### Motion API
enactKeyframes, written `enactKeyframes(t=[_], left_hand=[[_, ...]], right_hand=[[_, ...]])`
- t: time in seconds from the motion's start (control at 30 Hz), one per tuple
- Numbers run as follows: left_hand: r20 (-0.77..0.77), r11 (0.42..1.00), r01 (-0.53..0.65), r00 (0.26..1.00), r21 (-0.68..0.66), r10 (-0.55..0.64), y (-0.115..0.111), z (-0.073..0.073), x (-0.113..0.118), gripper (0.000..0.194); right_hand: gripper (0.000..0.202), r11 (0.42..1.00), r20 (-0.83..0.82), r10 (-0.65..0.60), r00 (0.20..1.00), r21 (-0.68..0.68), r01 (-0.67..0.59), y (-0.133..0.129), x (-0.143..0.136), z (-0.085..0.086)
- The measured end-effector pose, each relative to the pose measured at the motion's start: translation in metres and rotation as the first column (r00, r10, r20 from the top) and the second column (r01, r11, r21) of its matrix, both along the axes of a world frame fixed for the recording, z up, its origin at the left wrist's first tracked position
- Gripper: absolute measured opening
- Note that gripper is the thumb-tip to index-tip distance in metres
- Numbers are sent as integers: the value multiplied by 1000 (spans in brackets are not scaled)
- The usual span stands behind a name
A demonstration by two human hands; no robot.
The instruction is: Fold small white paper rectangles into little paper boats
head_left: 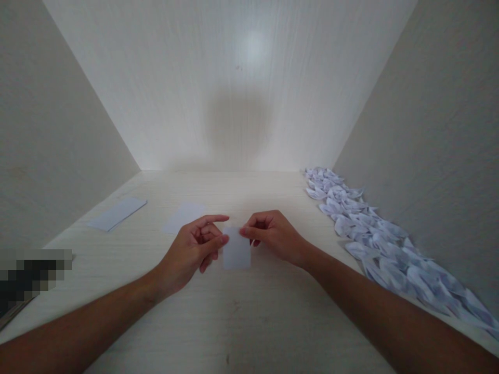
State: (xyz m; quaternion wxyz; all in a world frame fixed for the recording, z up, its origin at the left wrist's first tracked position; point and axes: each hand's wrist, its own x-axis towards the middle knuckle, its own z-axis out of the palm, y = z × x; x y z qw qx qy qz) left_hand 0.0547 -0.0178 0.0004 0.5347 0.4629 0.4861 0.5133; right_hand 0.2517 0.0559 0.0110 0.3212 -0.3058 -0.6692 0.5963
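Note:
A small rectangular piece of white paper (236, 252) is held up between my two hands, over the middle of the table. My right hand (273, 235) pinches its upper right corner between thumb and fingers. At the paper's upper left edge is the thumb of my left hand (195, 246), with the index finger stretched out above and the other fingers curled. Part of that grip is hidden behind the thumb. Just beyond my left hand lies a flat sheet of white paper (185, 215), partly covered by the hand.
Further left lies a flat stack of white paper (119, 213). Many folded white paper pieces (374, 239) form a long heap along the right wall. A dark, pixelated object (27, 283) sits at the left edge. Pale walls (241, 52) enclose the table (234, 332) at the back and sides.

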Motion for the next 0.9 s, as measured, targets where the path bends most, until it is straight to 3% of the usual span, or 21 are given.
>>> enactKeyframes(t=[0.1, 0.3, 0.4, 0.5, 0.67, 0.77, 0.9], left_hand=[[16, 1000, -20, 1000, -12, 20, 0, 2, 1, 61], [5, 1000, -7, 1000, 16, 7, 1, -1, -2, 51], [-26, 998, 23, 999, 64, -22, 0, -4, -4, 58], [-157, 982, 115, 983, 147, -92, -3, -4, -6, 65], [-477, 937, 228, 875, 265, -78, -6, -2, -10, 40], [-543, 888, 272, 839, 371, -30, -3, -4, -12, 27], [-546, 830, 279, 837, 482, 35, 2, -9, -17, 34]], right_hand=[[28, 1000, 10, 8, 1000, -8, -8, -1, -1, 0], [24, 998, 13, 37, 999, -42, -37, -4, -3, -1], [23, 998, -7, -8, 1000, -58, 8, -3, -2, -1], [24, 988, -40, -98, 994, -124, 92, 1, 1, 0], [26, 961, -110, -176, 978, -234, 146, 3, 2, -1], [27, 960, -106, -177, 978, -239, 147, 3, 1, -2], [26, 968, -82, -162, 983, -209, 142, 3, 0, -3]])
